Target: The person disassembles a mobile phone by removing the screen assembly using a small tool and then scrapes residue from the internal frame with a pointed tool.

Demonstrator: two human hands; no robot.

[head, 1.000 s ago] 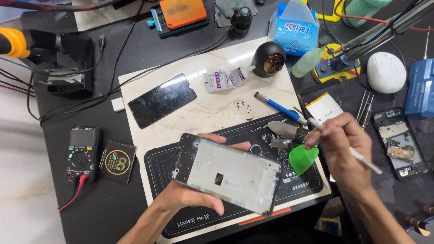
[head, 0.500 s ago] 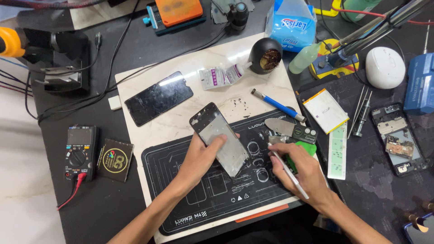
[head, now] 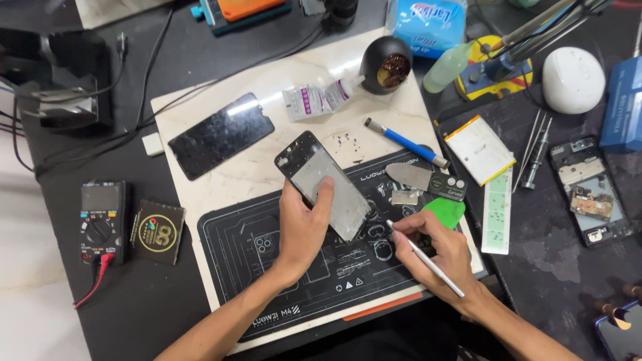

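Left hand (head: 302, 224) up off the surface, fingers curled in a grip, thumb pressed flat on top. Right hand (head: 435, 251) low beside it (pinching, pen-style), both forearms angling in from below.

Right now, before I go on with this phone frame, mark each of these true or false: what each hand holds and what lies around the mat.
1. The left hand holds the phone frame tilted above the black work mat. True.
2. The right hand is empty. False: it holds a thin silver tool, tip toward the frame.
3. A dark phone screen lies flat on the pale board, apart from both hands. True.
4. The blue-handled brush is in the left hand. False: it lies on the board near the mat's upper edge.
5. The multimeter sits on the mat. False: it sits on the dark table, left of the board.
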